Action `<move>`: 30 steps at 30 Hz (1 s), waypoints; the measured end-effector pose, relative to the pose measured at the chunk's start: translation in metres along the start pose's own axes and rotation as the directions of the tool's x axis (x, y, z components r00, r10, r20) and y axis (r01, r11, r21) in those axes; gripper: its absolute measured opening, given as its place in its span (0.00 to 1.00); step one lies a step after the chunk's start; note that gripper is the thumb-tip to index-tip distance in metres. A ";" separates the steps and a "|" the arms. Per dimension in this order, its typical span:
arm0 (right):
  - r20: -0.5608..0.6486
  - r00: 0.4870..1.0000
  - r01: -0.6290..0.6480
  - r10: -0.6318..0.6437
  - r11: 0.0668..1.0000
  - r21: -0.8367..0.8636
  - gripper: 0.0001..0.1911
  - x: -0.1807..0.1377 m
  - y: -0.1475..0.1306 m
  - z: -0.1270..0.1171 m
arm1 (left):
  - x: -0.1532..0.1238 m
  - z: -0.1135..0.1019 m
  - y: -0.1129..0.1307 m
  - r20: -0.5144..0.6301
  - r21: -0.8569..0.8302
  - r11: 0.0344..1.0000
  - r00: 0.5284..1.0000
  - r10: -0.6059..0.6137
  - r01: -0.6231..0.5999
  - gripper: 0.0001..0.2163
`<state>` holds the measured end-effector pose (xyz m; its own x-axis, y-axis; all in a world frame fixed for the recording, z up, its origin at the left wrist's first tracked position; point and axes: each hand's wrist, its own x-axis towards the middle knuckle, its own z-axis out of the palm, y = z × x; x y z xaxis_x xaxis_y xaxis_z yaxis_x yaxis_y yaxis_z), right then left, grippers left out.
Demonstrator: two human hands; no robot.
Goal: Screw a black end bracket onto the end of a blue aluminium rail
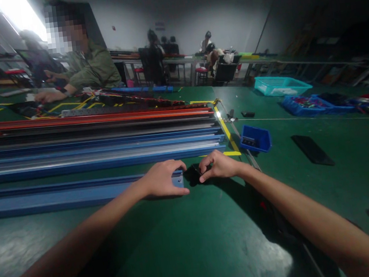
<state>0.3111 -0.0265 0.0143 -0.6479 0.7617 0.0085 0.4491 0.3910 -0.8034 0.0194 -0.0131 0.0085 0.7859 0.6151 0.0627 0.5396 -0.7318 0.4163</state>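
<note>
A long blue metal profile lies on the green table, its end with a small hole pointing right. My left hand spans that end, thumb along the near edge and fingers over the far edge. Just off the end, my right hand pinches a small black part between thumb and fingers. Shadow blurs the part's outline, and whether it touches the profile I cannot tell.
More blue profiles and red profiles lie behind. A blue bin with dark pieces and a black phone-like slab are to the right. Beyond stand a turquoise basket and blue trays. A co-worker sits across the table.
</note>
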 end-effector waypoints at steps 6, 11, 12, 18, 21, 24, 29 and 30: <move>0.081 0.979 0.197 -0.185 0.963 -0.183 0.23 0.001 -0.004 0.002 | 0.002 -0.001 0.001 0.044 -0.008 0.999 0.998 0.040 -0.040 0.30; 0.127 0.960 0.279 -0.248 0.874 -0.399 0.24 -0.001 -0.010 0.011 | 0.002 0.000 0.000 0.030 -0.014 0.999 0.999 0.040 -0.039 0.32; 0.133 0.958 0.287 -0.254 0.848 -0.445 0.24 -0.001 -0.011 0.014 | 0.002 0.000 0.000 0.030 -0.014 0.999 0.999 0.035 -0.035 0.32; 0.206 0.932 0.354 -0.298 0.625 -0.696 0.23 0.000 -0.017 0.032 | 0.001 -0.001 0.003 0.038 -0.026 0.999 0.999 0.020 -0.019 0.32; 0.239 0.930 0.362 -0.279 0.587 -0.724 0.25 0.002 -0.019 0.038 | 0.001 -0.002 0.004 0.034 -0.033 0.999 0.999 0.010 -0.009 0.31; 0.254 0.935 0.355 -0.248 0.607 -0.711 0.31 0.004 -0.022 0.039 | 0.001 -0.003 0.005 0.027 -0.027 0.999 0.999 -0.017 0.018 0.34; 0.270 0.942 0.333 -0.198 0.637 -0.695 0.34 0.004 -0.028 0.037 | 0.001 -0.002 0.004 0.046 -0.023 0.999 0.998 -0.035 0.036 0.36; 0.274 0.943 0.329 -0.187 0.633 -0.701 0.33 0.003 -0.029 0.037 | 0.001 -0.001 0.004 0.048 -0.024 0.999 0.998 -0.036 0.037 0.36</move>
<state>0.2731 -0.0544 0.0151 -0.8637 0.5040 -0.0045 0.5024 0.8601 -0.0889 0.0220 -0.0151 0.0116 0.7797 0.6261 0.0046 0.5606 -0.7013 0.4403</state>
